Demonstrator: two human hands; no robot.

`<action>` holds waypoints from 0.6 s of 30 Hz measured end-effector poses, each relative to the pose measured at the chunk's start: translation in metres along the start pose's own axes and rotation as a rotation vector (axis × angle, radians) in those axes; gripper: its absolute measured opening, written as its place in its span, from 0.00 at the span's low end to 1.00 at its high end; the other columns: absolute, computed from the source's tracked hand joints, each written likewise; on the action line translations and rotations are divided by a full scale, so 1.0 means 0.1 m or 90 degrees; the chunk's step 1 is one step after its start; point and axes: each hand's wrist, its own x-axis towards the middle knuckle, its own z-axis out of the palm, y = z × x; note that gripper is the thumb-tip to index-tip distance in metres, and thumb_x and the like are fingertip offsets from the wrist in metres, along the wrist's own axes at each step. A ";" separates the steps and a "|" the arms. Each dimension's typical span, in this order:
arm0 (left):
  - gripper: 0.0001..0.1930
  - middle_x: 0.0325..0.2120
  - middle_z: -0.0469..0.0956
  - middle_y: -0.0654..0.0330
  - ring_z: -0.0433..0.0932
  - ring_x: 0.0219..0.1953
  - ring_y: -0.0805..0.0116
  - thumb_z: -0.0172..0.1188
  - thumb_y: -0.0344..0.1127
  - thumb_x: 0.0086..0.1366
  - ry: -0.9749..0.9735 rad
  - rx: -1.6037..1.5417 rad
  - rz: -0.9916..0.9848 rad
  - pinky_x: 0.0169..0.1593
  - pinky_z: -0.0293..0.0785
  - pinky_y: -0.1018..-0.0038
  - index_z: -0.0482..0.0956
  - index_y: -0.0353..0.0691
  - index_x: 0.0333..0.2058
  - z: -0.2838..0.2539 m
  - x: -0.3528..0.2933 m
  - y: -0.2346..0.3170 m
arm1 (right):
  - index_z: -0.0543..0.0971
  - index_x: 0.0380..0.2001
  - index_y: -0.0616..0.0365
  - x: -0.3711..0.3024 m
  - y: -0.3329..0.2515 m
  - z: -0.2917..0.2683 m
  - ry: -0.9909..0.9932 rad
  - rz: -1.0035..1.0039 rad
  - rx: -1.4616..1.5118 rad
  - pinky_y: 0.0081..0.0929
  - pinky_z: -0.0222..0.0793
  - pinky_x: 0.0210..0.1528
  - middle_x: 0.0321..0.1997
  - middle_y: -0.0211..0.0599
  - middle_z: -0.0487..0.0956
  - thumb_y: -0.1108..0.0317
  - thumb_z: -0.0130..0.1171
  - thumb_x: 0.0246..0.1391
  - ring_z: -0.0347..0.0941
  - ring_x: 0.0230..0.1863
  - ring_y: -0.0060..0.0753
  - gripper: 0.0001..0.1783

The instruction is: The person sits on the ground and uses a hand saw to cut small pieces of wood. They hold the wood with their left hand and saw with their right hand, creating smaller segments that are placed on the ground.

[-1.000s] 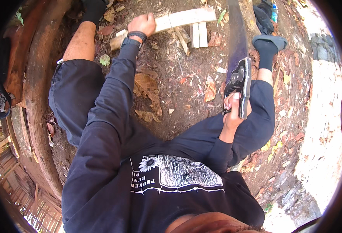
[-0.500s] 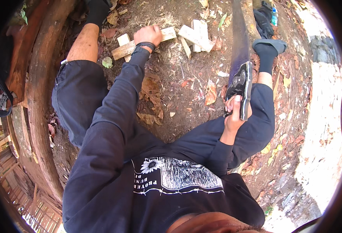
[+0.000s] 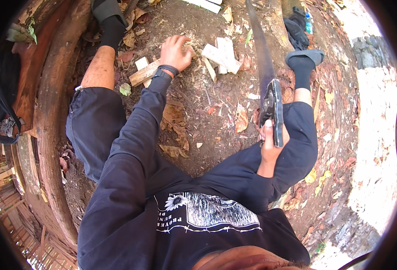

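My left hand (image 3: 176, 53) rests over a short, pale wooden stick (image 3: 144, 74) on the ground, its fingers stretched out and somewhat apart. Part of the stick is hidden beneath the hand, and another small wood piece (image 3: 141, 63) crosses under it. On the right, my right hand (image 3: 273, 140) is closed round the black handle of a handsaw (image 3: 270, 105). The saw's blade points away from me, toward the far edge, and looks blurred. Just right of my left hand lie several cut wood pieces (image 3: 222, 56), some stacked across each other.
Dry leaves (image 3: 241, 118) and wood chips litter the dirt between my legs. A long log (image 3: 49, 112) runs along the left, with a dark bag (image 3: 2, 99) beyond it. Far right are a dark bundle (image 3: 296, 31) and a bottle (image 3: 308, 24). White boards (image 3: 205, 4) lie at the far edge.
My left hand has loosened from its grip on the wooden stick, its fingers now spread. The view has shifted slightly, bringing white boards in at the far edge. The right hand still holds the handsaw.
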 end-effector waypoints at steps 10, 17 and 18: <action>0.28 0.54 0.85 0.57 0.75 0.67 0.53 0.80 0.42 0.55 -0.330 0.094 0.261 0.77 0.60 0.48 0.87 0.53 0.56 -0.18 0.58 0.39 | 0.83 0.43 0.70 0.59 -0.90 -0.68 -0.065 -0.167 -0.165 0.21 0.59 0.22 0.20 0.26 0.74 0.67 0.63 0.70 0.67 0.19 0.16 0.13; 0.31 0.52 0.84 0.39 0.84 0.58 0.45 0.75 0.45 0.62 -0.285 -0.077 0.180 0.66 0.78 0.56 0.77 0.33 0.57 -1.09 1.10 0.70 | 0.84 0.36 0.63 1.48 -1.37 -0.41 -0.132 -0.169 -0.225 0.22 0.56 0.24 0.21 0.22 0.74 0.67 0.65 0.72 0.64 0.21 0.13 0.11; 0.30 0.50 0.84 0.40 0.84 0.56 0.44 0.76 0.44 0.62 -0.260 -0.095 0.197 0.65 0.78 0.56 0.77 0.34 0.57 -1.28 1.15 0.75 | 0.85 0.40 0.65 1.64 -1.37 -0.37 -0.150 -0.179 -0.253 0.22 0.59 0.26 0.22 0.20 0.74 0.67 0.65 0.72 0.65 0.23 0.12 0.10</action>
